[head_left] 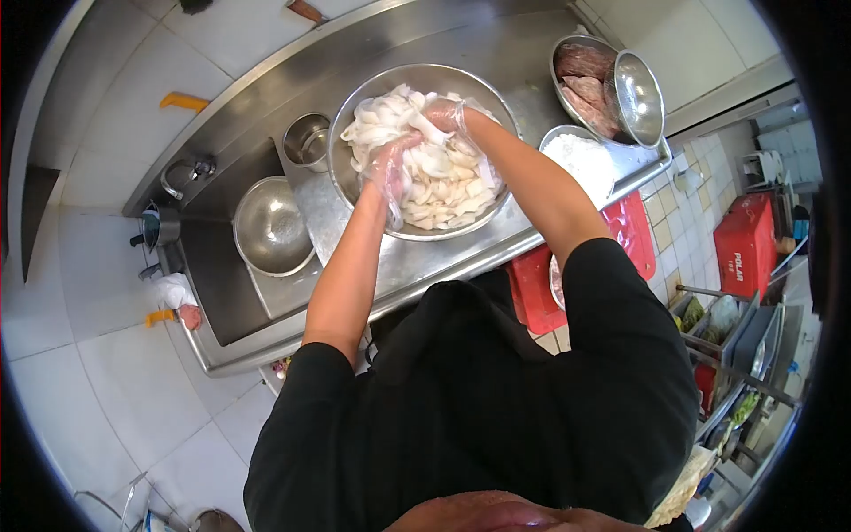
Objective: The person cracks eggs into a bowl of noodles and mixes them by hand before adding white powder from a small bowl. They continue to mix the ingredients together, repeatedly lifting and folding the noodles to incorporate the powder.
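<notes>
A wide steel bowl [340,176] is heaped with pale, wet, slippery-looking strips [448,202]; their exact kind I cannot make out. Both my hands are inside it, in clear loose plastic gloves. My left hand [391,168] is at the bowl's left middle, fingers curled in among the strips. Toward the back right, my right hand [446,115] is closed round some strips, its fingertips partly buried. A white strip piece lies between the two hands.
Left of the bowl are a small steel pot [307,142], an empty-looking steel bowl [273,226] and a tap [188,176]. To the right, a bowl of white powder [581,164] and a bowl of raw meat [585,89] stand. A red crate [745,244] sits farther right.
</notes>
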A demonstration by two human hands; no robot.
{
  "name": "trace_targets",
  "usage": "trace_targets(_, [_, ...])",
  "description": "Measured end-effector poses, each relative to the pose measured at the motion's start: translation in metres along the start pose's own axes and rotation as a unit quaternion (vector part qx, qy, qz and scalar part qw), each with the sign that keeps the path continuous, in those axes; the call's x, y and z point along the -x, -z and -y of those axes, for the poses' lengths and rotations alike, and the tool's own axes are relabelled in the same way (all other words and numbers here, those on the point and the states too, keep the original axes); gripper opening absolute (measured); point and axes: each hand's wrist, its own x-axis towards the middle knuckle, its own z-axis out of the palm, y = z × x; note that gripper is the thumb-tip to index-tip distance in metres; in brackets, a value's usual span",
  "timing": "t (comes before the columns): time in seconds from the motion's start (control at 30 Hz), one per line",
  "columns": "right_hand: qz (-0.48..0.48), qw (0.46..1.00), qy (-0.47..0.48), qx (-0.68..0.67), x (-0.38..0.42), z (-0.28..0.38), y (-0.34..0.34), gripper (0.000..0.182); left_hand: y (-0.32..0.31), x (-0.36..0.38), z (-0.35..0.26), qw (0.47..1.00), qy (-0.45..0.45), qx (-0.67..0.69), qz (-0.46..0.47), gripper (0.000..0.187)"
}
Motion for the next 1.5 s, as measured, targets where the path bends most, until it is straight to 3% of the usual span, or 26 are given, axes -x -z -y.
trace_targets(0.03, [0.009, 0.987, 0.032, 0.157, -0.004, -0.002, 0.006, 0.032, -0.005, 0.002, -0.003, 0.997, -0.045, -0.06, -0.006, 0.041])
trace_targets(0.13, [-0.071, 0.978, -0.015, 0.196, 0.034, 0.02, 0.022, 0.02, -0.039, 0.021, -0.036, 0.952, -0.144, -0.269, -0.013, 0.045])
trace_targets(0.2, [-0.119, 0.968, -0.025, 0.219, 0.062, 0.02, 0.034, 0.019, -0.055, 0.032, -0.069, 0.881, -0.166, -0.443, -0.002, 0.047])
trace_targets(0.23, [-0.162, 0.98, -0.062, 0.099, 0.066, 0.008, 0.032, 0.024, -0.049, 0.026, -0.076, 0.878, -0.132, -0.459, 0.008, 0.05])
trace_targets(0.33, [-0.059, 0.985, -0.159, -0.028, 0.105, -0.013, 0.017, 0.033, -0.027, -0.001, -0.1, 0.865, -0.039, -0.501, 0.013, 0.058])
trace_targets(0.4, [-0.047, 0.974, -0.121, 0.187, 0.108, -0.023, -0.023, 0.041, -0.009, -0.019, -0.097, 0.86, 0.015, -0.509, -0.025, 0.066])
trace_targets(0.43, [-0.027, 0.978, -0.149, 0.143, 0.118, -0.012, -0.032, 0.039, 0.019, -0.045, -0.081, 0.809, 0.026, -0.585, -0.039, 0.077])
trace_targets(0.53, [-0.046, 0.981, -0.181, 0.049, 0.106, 0.012, -0.054, 0.037, -0.018, -0.011, -0.073, 0.859, 0.148, -0.489, 0.039, 0.085])
trace_targets(0.57, [-0.066, 0.981, -0.181, 0.025, 0.096, 0.015, -0.063, 0.037, -0.013, -0.02, -0.062, 0.85, 0.177, -0.495, -0.033, 0.078])
trace_targets(0.67, [-0.084, 0.989, -0.113, 0.041, 0.058, 0.018, -0.068, 0.034, -0.021, -0.006, -0.061, 0.91, 0.245, -0.311, 0.119, 0.078])
trace_targets(0.7, [-0.152, 0.969, -0.172, -0.088, 0.067, 0.017, -0.069, 0.028, -0.027, 0.001, -0.063, 0.919, 0.247, -0.299, 0.077, 0.064])
trace_targets(0.8, [-0.111, 0.973, -0.055, 0.193, 0.038, -0.007, -0.07, 0.033, -0.049, 0.027, -0.075, 0.932, 0.122, -0.332, 0.083, 0.051])
trace_targets(0.9, [-0.133, 0.907, -0.066, 0.394, 0.032, -0.008, -0.05, 0.024, -0.04, 0.016, -0.072, 0.923, -0.033, -0.369, 0.107, 0.041])
trace_targets(0.97, [-0.205, 0.875, -0.023, 0.438, 0.002, -0.06, -0.046, 0.024, -0.045, 0.026, -0.09, 0.901, -0.039, -0.429, 0.056, 0.038])
trace_targets(1.0, [-0.24, 0.857, -0.003, 0.457, -0.006, -0.078, -0.049, 0.026, -0.047, 0.032, -0.098, 0.887, -0.039, -0.458, 0.031, 0.037])
trace_targets(1.07, [-0.18, 0.92, 0.036, 0.346, 0.038, -0.03, -0.014, 0.026, -0.036, 0.039, -0.103, 0.833, -0.068, -0.549, 0.006, 0.044])
trace_targets(1.13, [-0.082, 0.966, 0.029, 0.245, 0.084, 0.007, 0.005, 0.026, -0.017, 0.045, -0.105, 0.741, -0.059, -0.669, 0.007, 0.063])
trace_targets(1.17, [-0.015, 0.98, 0.004, 0.2, 0.104, 0.015, 0.005, 0.025, 0.004, 0.041, -0.089, 0.643, -0.056, -0.763, 0.028, 0.072])
trace_targets(1.2, [0.052, 0.986, -0.02, 0.156, 0.118, 0.018, 0.001, 0.025, 0.001, 0.051, -0.082, 0.587, 0.004, -0.808, 0.046, 0.077])
trace_targets(1.23, [0.079, 0.97, -0.024, 0.228, 0.121, 0.013, -0.012, 0.026, -0.003, 0.061, -0.076, 0.524, 0.061, -0.847, 0.073, 0.083])
trace_targets(1.27, [0.105, 0.949, -0.029, 0.297, 0.118, 0.004, -0.029, 0.027, -0.034, 0.076, -0.077, 0.506, 0.174, -0.839, 0.1, 0.085])
trace_targets(1.37, [0.151, 0.925, 0.062, 0.344, 0.093, -0.008, -0.07, 0.032, -0.037, 0.062, -0.042, 0.627, 0.189, -0.749, 0.097, 0.084])
trace_targets(1.43, [0.018, 0.993, -0.007, 0.119, 0.09, 0.009, -0.085, 0.031, -0.016, 0.045, -0.017, 0.771, 0.152, -0.617, 0.026, 0.078])
trace_targets(1.47, [-0.051, 0.998, -0.04, 0.003, 0.088, 0.019, -0.089, 0.032, -0.016, 0.044, -0.014, 0.831, 0.13, -0.54, -0.011, 0.075])
trace_targets(1.5, [0.003, 0.989, -0.008, 0.145, 0.078, 0.022, -0.091, 0.033, -0.018, 0.042, -0.013, 0.89, 0.077, -0.449, -0.032, 0.062])
